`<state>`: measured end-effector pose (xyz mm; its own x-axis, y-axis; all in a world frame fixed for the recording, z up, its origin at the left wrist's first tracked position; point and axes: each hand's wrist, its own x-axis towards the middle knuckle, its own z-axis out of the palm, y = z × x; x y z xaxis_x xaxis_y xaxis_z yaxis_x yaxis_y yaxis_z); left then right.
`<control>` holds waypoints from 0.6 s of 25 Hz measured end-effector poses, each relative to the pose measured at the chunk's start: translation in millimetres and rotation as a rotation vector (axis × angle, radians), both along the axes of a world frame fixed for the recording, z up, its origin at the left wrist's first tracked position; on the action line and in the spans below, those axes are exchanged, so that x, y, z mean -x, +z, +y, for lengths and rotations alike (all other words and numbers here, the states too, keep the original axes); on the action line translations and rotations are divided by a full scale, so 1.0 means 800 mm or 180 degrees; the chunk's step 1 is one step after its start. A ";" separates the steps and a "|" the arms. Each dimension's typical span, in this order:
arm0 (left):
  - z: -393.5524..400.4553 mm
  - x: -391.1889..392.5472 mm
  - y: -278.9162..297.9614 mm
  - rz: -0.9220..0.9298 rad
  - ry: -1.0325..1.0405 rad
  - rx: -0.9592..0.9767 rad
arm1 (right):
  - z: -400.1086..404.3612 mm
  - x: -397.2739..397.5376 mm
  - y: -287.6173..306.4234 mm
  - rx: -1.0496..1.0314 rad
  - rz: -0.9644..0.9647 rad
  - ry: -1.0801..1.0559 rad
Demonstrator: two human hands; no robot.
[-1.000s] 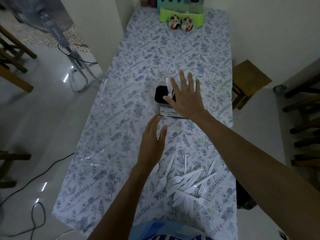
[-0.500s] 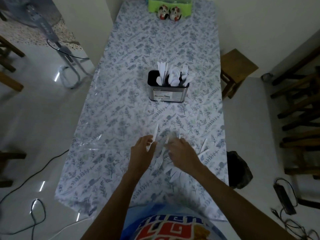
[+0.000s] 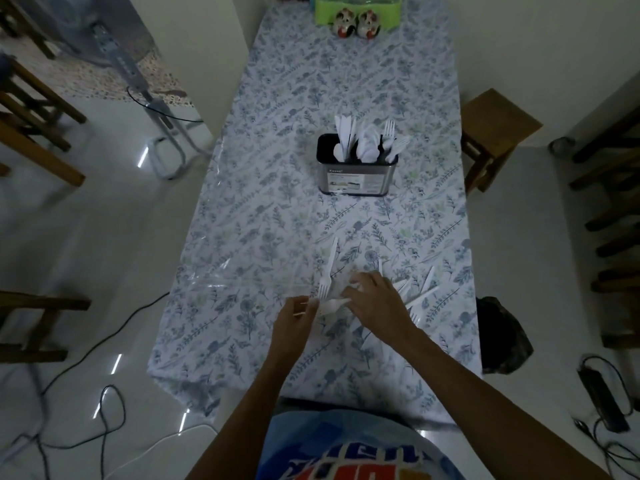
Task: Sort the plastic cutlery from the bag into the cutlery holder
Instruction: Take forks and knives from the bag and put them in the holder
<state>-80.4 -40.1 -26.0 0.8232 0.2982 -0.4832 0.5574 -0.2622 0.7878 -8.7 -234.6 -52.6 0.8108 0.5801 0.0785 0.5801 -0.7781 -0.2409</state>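
Note:
A steel cutlery holder (image 3: 358, 178) stands mid-table with white knives, spoons and forks upright in separate compartments. Several loose white plastic cutlery pieces (image 3: 424, 291) lie near the table's front edge. One fork (image 3: 328, 268) lies apart, just beyond my hands. My left hand (image 3: 298, 318) pinches the end of a white utensil (image 3: 331, 305) lying between both hands. My right hand (image 3: 375, 303) rests over the pile with curled fingers, fingertips at the same utensil. Its grip is hidden.
A green tray (image 3: 356, 10) with two small figurines (image 3: 356, 24) sits at the table's far end. A wooden stool (image 3: 495, 133) and a dark bag (image 3: 502, 337) stand on the right. A fan stand (image 3: 162, 133), chairs and floor cables are on the left.
Both hands came back from the holder to the loose pile near the front edge. The holder is now uncovered, and my left hand has pinched a white utensil.

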 end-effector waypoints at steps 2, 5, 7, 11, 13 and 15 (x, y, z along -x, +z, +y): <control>-0.005 -0.006 -0.004 0.0163 0.0458 0.0683 | 0.010 0.005 0.014 -0.0112 -0.0005 -0.0192; -0.009 -0.016 -0.015 0.0292 0.1077 0.1545 | 0.037 0.017 0.037 -0.0402 0.0460 -0.0414; -0.004 -0.021 -0.012 0.0403 0.1285 0.2040 | 0.056 0.019 0.047 -0.0606 0.0917 -0.0396; 0.039 -0.043 -0.005 0.0420 0.1539 0.2101 | 0.070 -0.017 0.034 -0.0598 0.1026 -0.0688; 0.059 -0.057 -0.001 0.0536 0.1619 0.1906 | 0.070 -0.031 0.013 -0.0059 0.0698 -0.0647; 0.071 -0.070 0.001 0.0576 0.1422 0.1550 | 0.073 -0.031 -0.002 0.0165 0.0525 -0.0580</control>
<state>-24.2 16.6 -25.4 0.5654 0.3044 -0.7666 0.6636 0.3841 0.6419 16.1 -176.5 -53.9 0.9017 0.4229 -0.0896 0.3852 -0.8800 -0.2778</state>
